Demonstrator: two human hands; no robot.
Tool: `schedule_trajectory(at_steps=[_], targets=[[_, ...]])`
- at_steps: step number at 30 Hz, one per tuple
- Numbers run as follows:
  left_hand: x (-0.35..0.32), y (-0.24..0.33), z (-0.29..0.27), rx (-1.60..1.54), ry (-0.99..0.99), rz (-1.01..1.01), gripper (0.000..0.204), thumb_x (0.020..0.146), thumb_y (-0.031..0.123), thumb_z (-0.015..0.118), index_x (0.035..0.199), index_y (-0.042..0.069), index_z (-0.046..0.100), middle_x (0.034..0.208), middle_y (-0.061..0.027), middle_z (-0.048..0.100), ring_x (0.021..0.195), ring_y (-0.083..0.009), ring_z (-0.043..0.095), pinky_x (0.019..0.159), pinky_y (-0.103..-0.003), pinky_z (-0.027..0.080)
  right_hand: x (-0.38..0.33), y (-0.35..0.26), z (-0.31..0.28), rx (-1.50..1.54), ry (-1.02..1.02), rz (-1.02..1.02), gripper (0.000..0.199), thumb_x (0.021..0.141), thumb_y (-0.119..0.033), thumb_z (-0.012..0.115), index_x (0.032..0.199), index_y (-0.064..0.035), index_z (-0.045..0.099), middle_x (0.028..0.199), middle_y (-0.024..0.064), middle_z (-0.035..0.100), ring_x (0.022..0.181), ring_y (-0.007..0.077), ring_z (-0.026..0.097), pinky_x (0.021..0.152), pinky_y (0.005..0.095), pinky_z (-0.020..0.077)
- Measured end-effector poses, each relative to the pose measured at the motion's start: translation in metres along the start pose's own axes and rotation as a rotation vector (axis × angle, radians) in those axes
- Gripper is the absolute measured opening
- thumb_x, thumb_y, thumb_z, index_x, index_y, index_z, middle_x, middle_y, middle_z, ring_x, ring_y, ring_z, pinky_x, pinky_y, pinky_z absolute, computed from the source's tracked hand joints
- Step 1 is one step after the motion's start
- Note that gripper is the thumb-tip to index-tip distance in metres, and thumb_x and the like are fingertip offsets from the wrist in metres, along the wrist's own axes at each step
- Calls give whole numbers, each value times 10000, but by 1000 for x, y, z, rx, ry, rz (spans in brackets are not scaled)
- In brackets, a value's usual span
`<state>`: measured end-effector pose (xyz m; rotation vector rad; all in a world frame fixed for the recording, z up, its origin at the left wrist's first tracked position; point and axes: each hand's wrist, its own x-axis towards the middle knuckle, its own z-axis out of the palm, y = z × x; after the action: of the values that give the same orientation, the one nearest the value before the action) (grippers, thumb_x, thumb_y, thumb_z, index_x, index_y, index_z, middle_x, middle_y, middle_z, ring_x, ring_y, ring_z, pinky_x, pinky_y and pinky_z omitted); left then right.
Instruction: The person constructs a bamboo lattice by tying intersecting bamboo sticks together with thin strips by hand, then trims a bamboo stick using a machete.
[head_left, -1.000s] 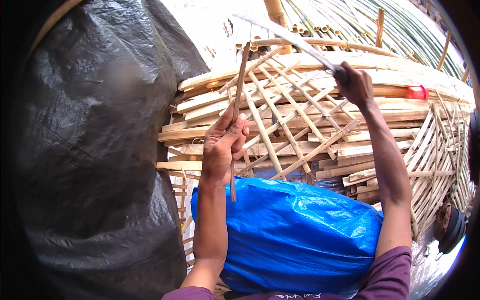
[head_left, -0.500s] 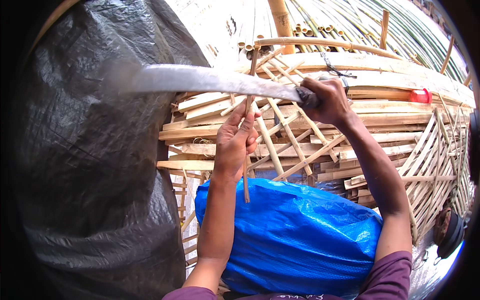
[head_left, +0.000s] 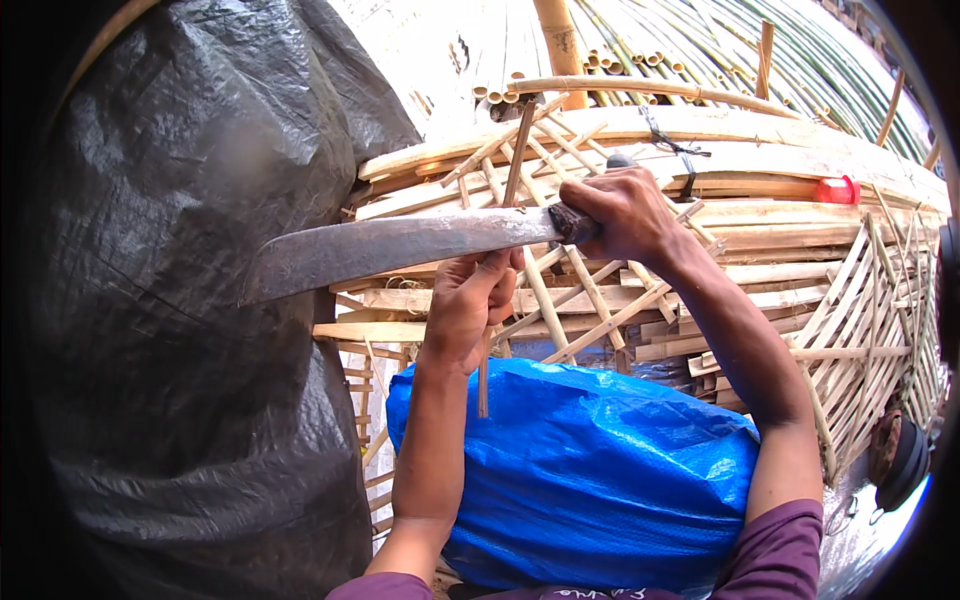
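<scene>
My right hand (head_left: 625, 212) grips the dark handle of a long machete (head_left: 390, 248); its worn grey blade lies nearly level, pointing left across the view. Just below the blade, my left hand (head_left: 468, 305) holds a thin bamboo strip (head_left: 516, 160) upright. The strip's top sticks up above the blade and its lower end hangs down past my wrist, over a blue plastic sheet (head_left: 590, 470). The blade crosses the strip right above my left fingers.
A woven bamboo lattice frame (head_left: 600, 300) and stacked split slats (head_left: 780, 225) fill the area behind my hands. Black plastic sheeting (head_left: 190, 300) covers the left side. Bamboo poles (head_left: 640, 50) lie at the top. A small red object (head_left: 835, 190) rests on the slats.
My right hand swung the machete down from raised at upper right to level across the strip. The left hand kept holding the strip, shifting slightly right.
</scene>
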<state>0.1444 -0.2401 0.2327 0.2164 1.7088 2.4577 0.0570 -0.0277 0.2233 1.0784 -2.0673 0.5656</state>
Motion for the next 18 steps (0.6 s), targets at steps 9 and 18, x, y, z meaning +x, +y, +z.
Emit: schedule_trajectory(at_steps=[9, 18], targets=[[-1, -6, 4, 4, 44, -58, 154, 994, 216, 578, 1065, 107, 660, 781, 30, 508, 515, 7, 277, 388, -163, 154, -6, 19, 1, -40, 60, -70, 178, 675, -143, 686, 763, -159, 531, 529, 25, 535, 451, 219, 565, 447, 391, 419], [0, -8, 11, 31, 54, -73, 158, 984, 229, 599, 1083, 130, 672, 766, 38, 469, 514, 8, 276, 391, -165, 146, -13, 28, -7, -70, 50, -70, 166, 656, -125, 674, 739, -143, 531, 537, 24, 523, 475, 227, 558, 498, 377, 386]])
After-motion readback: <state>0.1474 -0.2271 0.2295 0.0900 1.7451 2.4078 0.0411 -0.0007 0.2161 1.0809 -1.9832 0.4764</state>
